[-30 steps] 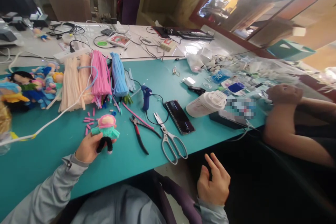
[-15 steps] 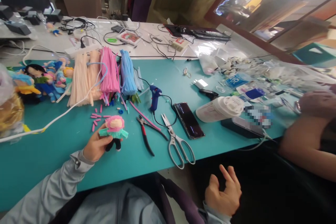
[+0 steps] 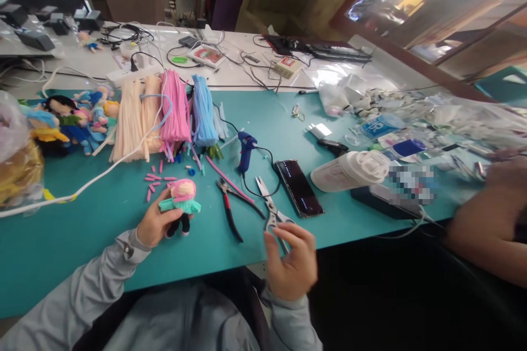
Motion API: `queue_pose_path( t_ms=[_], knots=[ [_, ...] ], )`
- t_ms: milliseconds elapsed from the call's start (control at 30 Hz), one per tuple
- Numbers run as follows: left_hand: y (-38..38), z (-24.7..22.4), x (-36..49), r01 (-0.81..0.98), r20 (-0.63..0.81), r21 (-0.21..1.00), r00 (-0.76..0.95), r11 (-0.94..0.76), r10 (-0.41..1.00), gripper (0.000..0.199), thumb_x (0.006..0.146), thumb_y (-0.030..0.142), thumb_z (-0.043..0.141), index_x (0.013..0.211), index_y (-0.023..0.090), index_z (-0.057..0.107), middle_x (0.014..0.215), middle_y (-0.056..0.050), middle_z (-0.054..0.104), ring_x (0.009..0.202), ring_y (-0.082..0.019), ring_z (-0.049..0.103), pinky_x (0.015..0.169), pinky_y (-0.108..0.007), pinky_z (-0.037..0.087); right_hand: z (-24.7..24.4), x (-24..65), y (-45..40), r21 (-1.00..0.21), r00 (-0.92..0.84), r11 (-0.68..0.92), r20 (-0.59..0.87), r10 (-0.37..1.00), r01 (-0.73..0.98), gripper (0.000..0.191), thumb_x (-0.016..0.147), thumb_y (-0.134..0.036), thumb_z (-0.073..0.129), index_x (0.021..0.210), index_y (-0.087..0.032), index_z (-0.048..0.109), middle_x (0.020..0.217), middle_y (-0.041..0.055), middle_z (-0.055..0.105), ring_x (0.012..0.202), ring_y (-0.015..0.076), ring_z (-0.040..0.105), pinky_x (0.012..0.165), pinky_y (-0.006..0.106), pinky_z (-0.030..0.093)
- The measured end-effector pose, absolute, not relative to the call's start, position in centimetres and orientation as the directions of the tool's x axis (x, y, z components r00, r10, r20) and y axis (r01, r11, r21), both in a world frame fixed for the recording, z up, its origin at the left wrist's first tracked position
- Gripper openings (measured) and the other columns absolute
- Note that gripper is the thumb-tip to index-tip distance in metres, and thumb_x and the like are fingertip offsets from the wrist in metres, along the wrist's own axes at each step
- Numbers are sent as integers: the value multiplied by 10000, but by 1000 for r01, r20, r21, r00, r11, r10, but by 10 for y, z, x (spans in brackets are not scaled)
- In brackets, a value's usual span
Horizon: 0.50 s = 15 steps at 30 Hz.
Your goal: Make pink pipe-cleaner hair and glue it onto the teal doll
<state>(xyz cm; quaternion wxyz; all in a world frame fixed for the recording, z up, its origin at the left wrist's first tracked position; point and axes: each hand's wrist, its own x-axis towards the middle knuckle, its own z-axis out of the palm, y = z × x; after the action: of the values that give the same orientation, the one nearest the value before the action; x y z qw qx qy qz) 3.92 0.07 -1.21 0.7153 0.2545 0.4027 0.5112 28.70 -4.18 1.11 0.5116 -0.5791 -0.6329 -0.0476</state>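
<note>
My left hand (image 3: 155,223) is closed on a small doll (image 3: 183,205) with pink hair, a mint-green top and black legs, held just above the teal table mat. Over the table's front edge, my right hand (image 3: 293,260) is slightly blurred, its thumb and fingers apart with nothing between them. It partly covers the handles of the scissors (image 3: 270,205). Left of the scissors lie red-and-black pliers (image 3: 228,211) and a pink pipe cleaner (image 3: 228,178). Short pink pieces (image 3: 151,177) are scattered beyond the doll.
Bundles of peach (image 3: 128,120), pink (image 3: 175,107) and blue pipe cleaners (image 3: 203,112) lie behind. A blue glue gun (image 3: 246,152), a phone (image 3: 300,187) and a white bottle (image 3: 349,170) stand or lie centre-right. Finished dolls (image 3: 74,120) are piled left. Another person's arm (image 3: 486,214) rests at right.
My right hand has moved left and up from beyond the table's edge to the scissors' handles. My left hand still holds the doll. The whole view has shifted slightly.
</note>
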Motion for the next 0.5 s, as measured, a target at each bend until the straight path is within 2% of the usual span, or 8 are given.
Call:
queue_pose_path(
  t_ms=[100, 200, 333, 500],
  knots=[
    [1, -14, 39, -497, -297, 806, 129, 321, 946, 617, 627, 281, 831, 1197, 182, 618, 889, -59, 741, 772, -257, 715, 740, -396, 577, 23, 243, -20, -506, -48, 486, 655, 754, 713, 84, 876, -171, 608, 863, -235, 661, 817, 36, 627, 775, 191, 607, 734, 376, 493],
    [3, -17, 38, -450, -278, 842, 110, 297, 954, 518, 626, 260, 832, 1105, 183, 651, 941, -48, 734, 834, -233, 702, 794, -348, 554, 31, 211, -3, -464, -209, 583, 634, 744, 667, 111, 903, -189, 580, 856, -220, 676, 777, 32, 616, 747, 172, 571, 724, 349, 452],
    [4, -20, 36, -449, -270, 848, 95, 283, 958, 539, 607, 218, 839, 1111, 192, 650, 1078, -49, 711, 1008, -236, 654, 894, -316, 500, 30, 195, 13, -398, -303, 626, 623, 721, 671, 179, 936, -220, 534, 852, -228, 691, 765, 28, 596, 747, 163, 537, 733, 329, 407],
    [3, -21, 37, -445, -267, 846, 123, 293, 956, 523, 615, 224, 836, 1104, 185, 656, 1055, -48, 710, 977, -226, 648, 873, -312, 501, 24, 194, 21, -367, -336, 642, 621, 708, 673, 212, 945, -248, 529, 804, -228, 686, 746, 22, 577, 730, 157, 514, 731, 318, 388]
  ],
)
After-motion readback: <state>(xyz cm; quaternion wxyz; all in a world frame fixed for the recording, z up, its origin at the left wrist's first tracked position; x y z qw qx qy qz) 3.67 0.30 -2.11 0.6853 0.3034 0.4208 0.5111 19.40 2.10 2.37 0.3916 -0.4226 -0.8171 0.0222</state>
